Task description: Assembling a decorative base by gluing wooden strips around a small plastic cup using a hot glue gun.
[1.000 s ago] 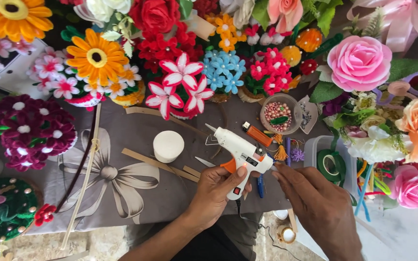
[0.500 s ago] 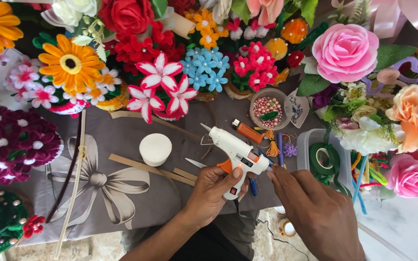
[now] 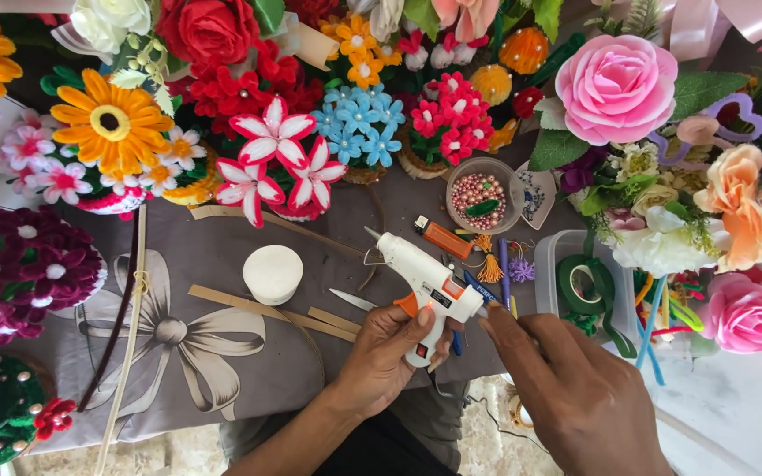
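My left hand (image 3: 385, 357) grips the handle of a white glue gun (image 3: 421, 278) with an orange trigger, its nozzle pointing up and left over the grey cloth. My right hand (image 3: 571, 392) reaches in from the right, its fingertips pinched at the back end of the gun; what they hold is too small to tell. A white foam cylinder (image 3: 272, 273) stands left of the gun, with flat wooden sticks (image 3: 257, 308) and small scissors (image 3: 352, 301) lying between them.
Handmade flowers ring the table: an orange daisy (image 3: 109, 123), red roses (image 3: 209, 31), blue blossoms (image 3: 356, 123), a pink rose (image 3: 615, 88). A bowl of pink beads (image 3: 480, 189), an orange lighter (image 3: 443, 238) and a clear box (image 3: 560, 247) with green tape (image 3: 580, 284) lie near the gun.
The view has shifted slightly. My right hand has moved up to the rear of the glue gun; my left hand keeps hold of the handle.
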